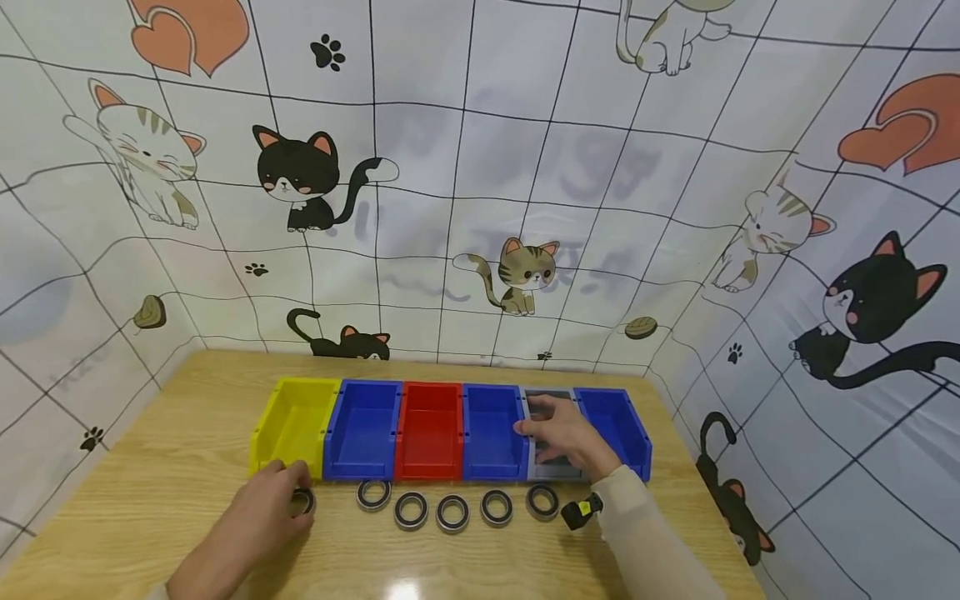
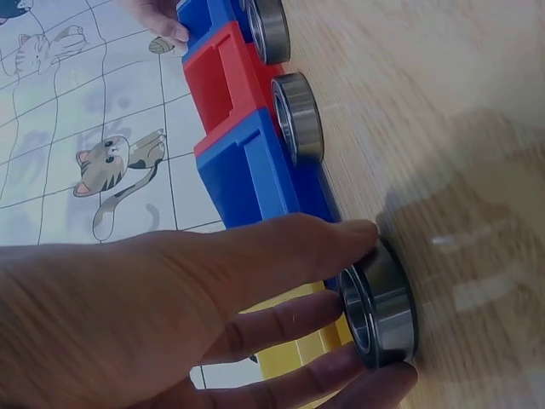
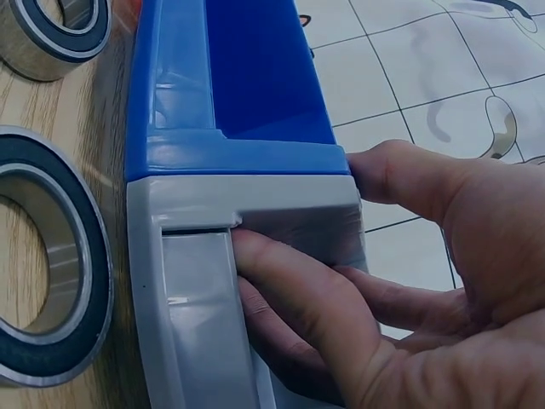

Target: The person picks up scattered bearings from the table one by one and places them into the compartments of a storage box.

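At the left end of a row of bearings, my left hand (image 1: 262, 517) pinches one ball bearing (image 2: 387, 311) by its rim, with the thumb on one side and fingers on the other. This bearing stands on the table in front of the yellow bin (image 1: 258, 446). My right hand (image 1: 566, 433) grips the grey bin (image 3: 200, 200); some of its fingers reach inside, and another digit lies at the wall shared with the neighbouring blue bin (image 3: 238, 158). The lower part of those inner fingers is partly hidden. Nearest the right hand is another bearing (image 1: 542, 502) with a dark seal.
Several more bearings (image 1: 452, 514) lie in front of the bins. A red bin (image 1: 429, 475) and other blue bins (image 1: 360, 473) complete the row on the wooden table (image 1: 187, 417). Cat-patterned sheeting (image 1: 420, 225) rises behind and beside it.
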Demonstrator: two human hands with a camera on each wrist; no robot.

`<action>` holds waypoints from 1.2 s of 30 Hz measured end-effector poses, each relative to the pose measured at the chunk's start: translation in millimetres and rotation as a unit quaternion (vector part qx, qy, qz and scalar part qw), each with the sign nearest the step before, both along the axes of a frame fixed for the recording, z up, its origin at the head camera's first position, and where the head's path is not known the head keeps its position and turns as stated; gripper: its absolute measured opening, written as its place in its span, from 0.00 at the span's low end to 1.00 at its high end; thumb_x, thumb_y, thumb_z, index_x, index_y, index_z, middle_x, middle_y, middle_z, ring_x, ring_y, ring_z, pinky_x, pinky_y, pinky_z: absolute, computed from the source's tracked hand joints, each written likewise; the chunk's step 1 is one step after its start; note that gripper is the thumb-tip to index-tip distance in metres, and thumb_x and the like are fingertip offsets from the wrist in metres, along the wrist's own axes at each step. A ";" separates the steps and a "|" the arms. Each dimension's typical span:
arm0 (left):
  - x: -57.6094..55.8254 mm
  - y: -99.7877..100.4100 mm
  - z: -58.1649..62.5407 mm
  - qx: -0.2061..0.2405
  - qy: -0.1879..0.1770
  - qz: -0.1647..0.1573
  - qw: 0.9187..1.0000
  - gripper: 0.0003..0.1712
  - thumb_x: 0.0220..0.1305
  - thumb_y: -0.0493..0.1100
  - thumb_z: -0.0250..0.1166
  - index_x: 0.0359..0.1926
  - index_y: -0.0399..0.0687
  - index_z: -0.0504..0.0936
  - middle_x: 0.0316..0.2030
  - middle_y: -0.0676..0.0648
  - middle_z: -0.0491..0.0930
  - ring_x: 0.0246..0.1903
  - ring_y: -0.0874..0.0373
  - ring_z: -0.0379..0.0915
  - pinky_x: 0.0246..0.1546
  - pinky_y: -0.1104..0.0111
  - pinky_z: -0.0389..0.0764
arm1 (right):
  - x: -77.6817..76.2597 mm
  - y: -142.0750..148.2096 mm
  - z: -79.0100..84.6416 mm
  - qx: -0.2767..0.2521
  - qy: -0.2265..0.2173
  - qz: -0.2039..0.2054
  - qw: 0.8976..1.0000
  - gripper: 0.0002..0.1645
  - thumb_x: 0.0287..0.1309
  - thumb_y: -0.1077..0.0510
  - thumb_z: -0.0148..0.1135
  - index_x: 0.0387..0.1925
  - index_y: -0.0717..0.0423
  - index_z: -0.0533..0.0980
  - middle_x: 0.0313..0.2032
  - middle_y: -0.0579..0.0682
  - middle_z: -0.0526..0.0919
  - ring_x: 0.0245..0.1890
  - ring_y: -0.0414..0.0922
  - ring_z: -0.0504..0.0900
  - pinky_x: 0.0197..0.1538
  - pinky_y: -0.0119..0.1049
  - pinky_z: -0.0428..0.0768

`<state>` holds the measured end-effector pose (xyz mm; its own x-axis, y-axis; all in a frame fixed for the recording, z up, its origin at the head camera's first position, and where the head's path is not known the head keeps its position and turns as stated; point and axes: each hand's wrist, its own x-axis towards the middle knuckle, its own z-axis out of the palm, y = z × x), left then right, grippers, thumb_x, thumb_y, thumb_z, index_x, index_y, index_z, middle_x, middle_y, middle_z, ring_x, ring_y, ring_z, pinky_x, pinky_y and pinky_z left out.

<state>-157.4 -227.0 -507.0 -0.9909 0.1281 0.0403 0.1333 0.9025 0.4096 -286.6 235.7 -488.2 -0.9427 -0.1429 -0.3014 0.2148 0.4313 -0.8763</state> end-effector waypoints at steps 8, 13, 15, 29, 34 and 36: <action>-1.6 3.1 3.7 -0.001 0.016 -0.008 1.000 0.20 0.51 0.36 0.89 0.42 0.45 0.87 0.36 0.46 0.83 0.36 0.56 0.77 0.36 0.59 0.84 | -1.1 0.0 0.6 0.002 0.002 0.000 1.000 0.50 0.75 0.56 0.80 0.89 0.58 0.67 0.81 0.75 0.75 0.64 0.65 0.93 0.39 0.49 0.98; -5.7 3.7 15.3 0.002 0.042 -0.010 0.999 0.22 0.51 0.39 0.89 0.42 0.44 0.85 0.35 0.45 0.80 0.32 0.56 0.73 0.32 0.61 0.80 | 0.8 1.6 0.8 -0.003 0.000 -0.004 1.000 0.50 0.75 0.57 0.80 0.89 0.58 0.67 0.81 0.75 0.75 0.63 0.63 0.93 0.39 0.49 0.98; -8.5 3.4 22.5 -0.001 0.054 -0.009 0.999 0.24 0.52 0.40 0.90 0.44 0.43 0.86 0.35 0.44 0.81 0.32 0.56 0.74 0.31 0.61 0.81 | 1.0 2.2 1.5 -0.006 0.002 -0.004 1.000 0.50 0.75 0.57 0.80 0.89 0.59 0.67 0.80 0.76 0.75 0.63 0.63 0.94 0.39 0.48 0.98; -37.7 -6.2 35.0 0.001 0.142 -0.004 0.990 0.25 0.52 0.28 0.84 0.52 0.27 0.89 0.44 0.28 0.83 0.35 0.45 0.78 0.35 0.53 0.86 | 0.6 3.3 -0.7 -0.012 -0.002 -0.005 1.000 0.51 0.73 0.55 0.82 0.89 0.58 0.67 0.75 0.72 0.82 0.64 0.64 0.92 0.40 0.49 0.98; -48.7 -8.4 28.0 -0.002 0.147 -0.011 0.989 0.24 0.53 0.26 0.84 0.52 0.24 0.89 0.45 0.27 0.84 0.40 0.38 0.83 0.40 0.45 0.92 | 0.9 2.9 -2.2 -0.015 -0.002 -0.004 1.000 0.52 0.73 0.56 0.82 0.89 0.58 0.67 0.75 0.72 0.82 0.60 0.59 0.92 0.38 0.47 0.98; -53.4 -9.4 23.5 -0.005 0.149 -0.017 0.989 0.24 0.54 0.25 0.84 0.52 0.23 0.89 0.45 0.27 0.84 0.40 0.37 0.84 0.42 0.44 0.93 | 1.5 2.8 -2.6 -0.016 -0.002 -0.005 1.000 0.51 0.73 0.56 0.82 0.89 0.58 0.68 0.76 0.72 0.82 0.57 0.57 0.91 0.37 0.46 0.97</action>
<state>-210.9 -236.4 -483.6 -0.9301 0.1639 0.3287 0.2780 0.8990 0.3384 -285.1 238.5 -490.8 -0.9430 -0.1434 -0.3002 0.2218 0.4017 -0.8885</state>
